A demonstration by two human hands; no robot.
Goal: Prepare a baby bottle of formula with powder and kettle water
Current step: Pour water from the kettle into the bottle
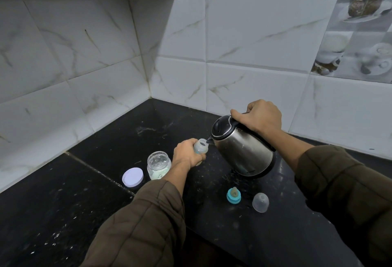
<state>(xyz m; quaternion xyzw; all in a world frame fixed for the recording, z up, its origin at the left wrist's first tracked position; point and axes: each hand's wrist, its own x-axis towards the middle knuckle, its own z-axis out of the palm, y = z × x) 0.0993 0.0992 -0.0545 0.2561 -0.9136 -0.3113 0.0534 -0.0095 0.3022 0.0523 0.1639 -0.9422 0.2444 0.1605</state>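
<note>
1. The left hand (185, 154) curls its fingers round the baby bottle (201, 146) and holds it just above the black countertop (63, 213), near the middle of the scene, with its open mouth tipped toward the right.
2. The right hand (259, 117) is wrapped round the black handle of the steel kettle (244, 150) and holds it tilted to the left, clear of the counter.
3. The kettle's spout sits right at the rim of the bottle's mouth; whether water is running cannot be told.
4. The kettle's black lid is down.
5. Just left of the left hand stands an open glass jar (159, 165) with pale powder in its lower part.
6. The jar's white lid (133, 177) lies flat on the counter, just beside the jar on its left.
7. Nearer the camera, right of the left forearm, the teal ring with the teat (233, 195) stands on the counter.
8. The clear dome cap (260, 202) lies just right of the ring, apart from it.
9. Both arms wear brown quilted sleeves (148, 224).
10. White marbled wall tiles (244, 33) meet at the far corner behind the counter.
</note>
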